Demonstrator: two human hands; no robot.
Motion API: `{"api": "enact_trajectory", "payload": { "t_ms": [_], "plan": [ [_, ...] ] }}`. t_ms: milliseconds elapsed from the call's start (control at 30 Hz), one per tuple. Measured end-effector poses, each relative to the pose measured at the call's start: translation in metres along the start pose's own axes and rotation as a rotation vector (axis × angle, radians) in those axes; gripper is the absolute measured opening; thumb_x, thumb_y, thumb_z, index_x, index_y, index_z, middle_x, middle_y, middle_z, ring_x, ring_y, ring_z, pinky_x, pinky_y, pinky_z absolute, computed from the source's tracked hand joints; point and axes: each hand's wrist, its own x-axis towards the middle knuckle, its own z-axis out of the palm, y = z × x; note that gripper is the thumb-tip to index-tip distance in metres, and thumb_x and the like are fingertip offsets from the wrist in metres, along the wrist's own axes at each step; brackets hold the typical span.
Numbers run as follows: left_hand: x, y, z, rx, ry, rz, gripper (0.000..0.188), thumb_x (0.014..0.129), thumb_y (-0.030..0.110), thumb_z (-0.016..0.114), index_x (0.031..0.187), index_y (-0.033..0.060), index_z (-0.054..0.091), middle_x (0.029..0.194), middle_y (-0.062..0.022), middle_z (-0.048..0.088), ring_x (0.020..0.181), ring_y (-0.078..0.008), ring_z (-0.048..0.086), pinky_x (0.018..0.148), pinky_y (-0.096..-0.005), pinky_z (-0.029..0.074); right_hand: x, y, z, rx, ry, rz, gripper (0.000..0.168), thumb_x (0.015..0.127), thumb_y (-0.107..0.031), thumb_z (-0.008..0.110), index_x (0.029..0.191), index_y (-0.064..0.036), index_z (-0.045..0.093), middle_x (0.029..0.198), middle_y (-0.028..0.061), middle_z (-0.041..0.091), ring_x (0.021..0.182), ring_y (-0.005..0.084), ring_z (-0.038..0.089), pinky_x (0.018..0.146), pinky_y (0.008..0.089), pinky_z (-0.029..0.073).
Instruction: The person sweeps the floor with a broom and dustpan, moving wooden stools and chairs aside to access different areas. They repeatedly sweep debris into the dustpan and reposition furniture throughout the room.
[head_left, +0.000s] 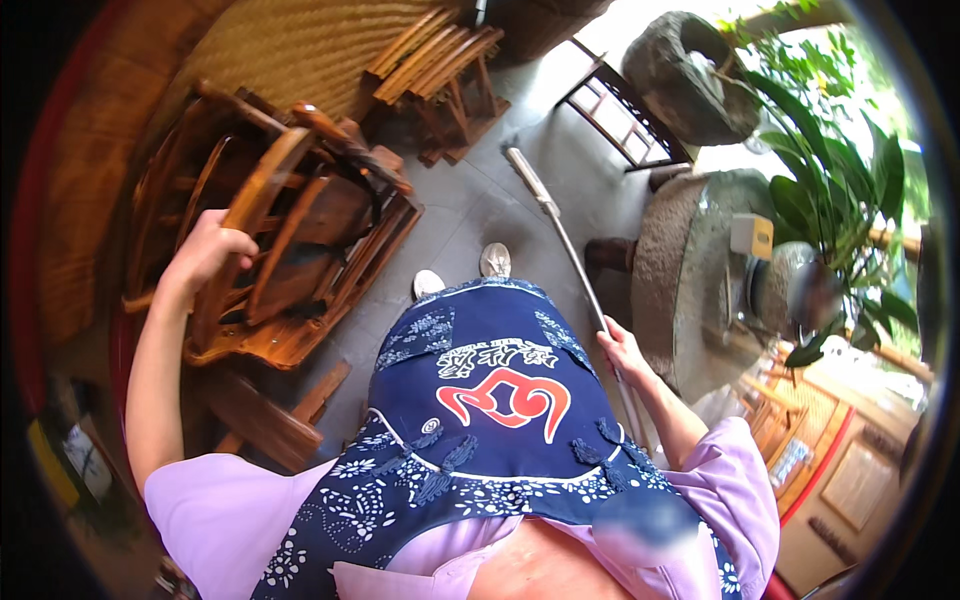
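My left hand (214, 251) is closed around the curved arm rail of a glossy brown wooden chair (289, 330). The chair appears tilted, and dark slats and other rails crowd around it. In my right hand (628, 354) is a long metal pole (574, 259), held near its upper part. It slants away over the grey floor and ends in a thicker white section (531, 178); the kind of tool at its tip is not clear. My apron, dark blue with a red emblem, hangs between both arms.
Slatted wooden stools or benches (439, 64) stand ahead by a woven mat wall (292, 41). At right are a round stone table (667, 247) with a tissue box (751, 235), a hollow stone planter (675, 82) and leafy plants (825, 157). A wooden bench (262, 420) lies low at left.
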Motion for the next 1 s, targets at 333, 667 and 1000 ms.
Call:
{"api": "enact_trajectory", "payload": {
  "t_ms": [333, 667, 1000],
  "plan": [
    [0.016, -0.022, -0.026, 0.287, 0.301, -0.021, 0.023, 0.075, 0.022, 0.063, 0.072, -0.0004, 0.058, 0.064, -0.0051, 0.057, 0.059, -0.0136, 0.055, 0.056, -0.0277, 0.042, -0.012, 0.038, 0.059, 0.259, 0.021, 0.207, 0.058, 0.088, -0.02, 0.05, 0.14, -0.011, 0.024, 0.058, 0.0002, 0.042, 0.04, 0.0076, 0.039, 0.034, 0.0241, 0.036],
    [-0.038, -0.035, 0.04, 0.868, 1.099, 0.385, 0.067, 0.075, 0.034, 0.069, 0.13, 0.0076, 0.04, 0.127, -0.0164, 0.043, 0.116, -0.0324, 0.042, 0.096, -0.0402, 0.035, 0.013, 0.063, 0.019, 0.141, 0.022, 0.231, 0.053, 0.086, -0.018, 0.049, 0.136, -0.01, 0.032, 0.055, 0.0005, 0.043, 0.039, 0.0092, 0.041, 0.034, 0.0259, 0.036],
    [-0.215, -0.181, 0.347, 0.283, 1.084, 0.033, 0.044, 0.072, 0.006, 0.065, 0.113, 0.0002, 0.051, 0.111, -0.0144, 0.053, 0.105, -0.0275, 0.049, 0.094, -0.0372, 0.036, 0.152, 0.055, -0.08, -0.496, -0.111, -0.312, 0.014, 0.078, -0.01, 0.041, 0.085, 0.0, 0.047, 0.054, 0.011, 0.053, 0.038, 0.0212, 0.053, 0.036, 0.0344, 0.044]
  ]
}}
